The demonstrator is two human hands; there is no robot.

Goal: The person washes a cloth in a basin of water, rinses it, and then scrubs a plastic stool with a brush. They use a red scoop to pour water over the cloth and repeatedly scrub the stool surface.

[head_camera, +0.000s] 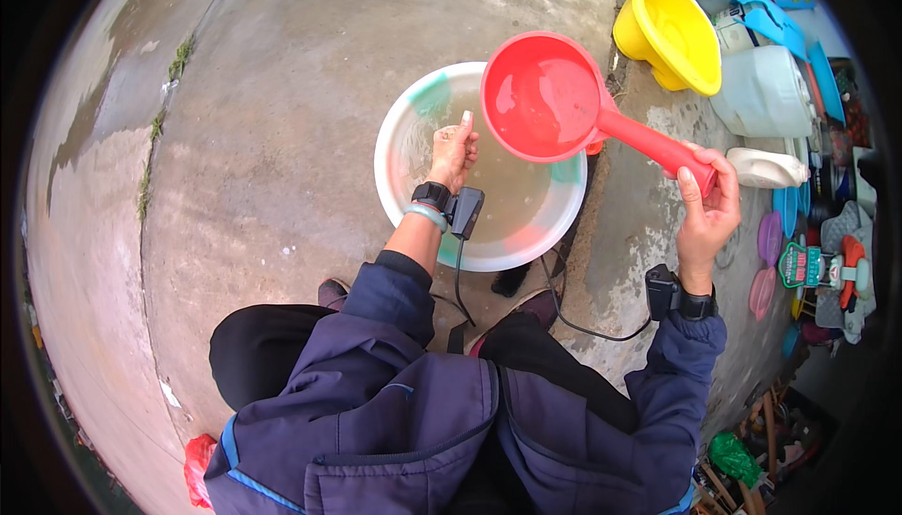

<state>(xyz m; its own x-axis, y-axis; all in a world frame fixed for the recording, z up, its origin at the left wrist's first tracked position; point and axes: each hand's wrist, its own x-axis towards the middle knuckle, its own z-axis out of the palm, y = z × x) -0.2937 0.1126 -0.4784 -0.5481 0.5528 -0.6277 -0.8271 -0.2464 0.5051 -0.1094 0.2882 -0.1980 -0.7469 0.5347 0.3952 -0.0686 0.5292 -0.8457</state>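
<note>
My right hand grips the end of the handle of a red plastic dipper, whose bowl is over the right rim of a large plastic basin. Its opening faces up, with a wet, shiny inside. The white basin with green and pink patches stands on the ground before me, holding cloudy water. Over its left part is my left hand, fingers curled and thumb extended; whether something small lies within the fingers cannot be told. Both wrists wear black strapped devices with cables, and a pale bangle circles the left one.
A yellow plastic tub, a translucent jug and a white bottle stand at the right. Purple and pink basins lie below them. A black cable hangs between basin and right wrist. A red bag is at lower left.
</note>
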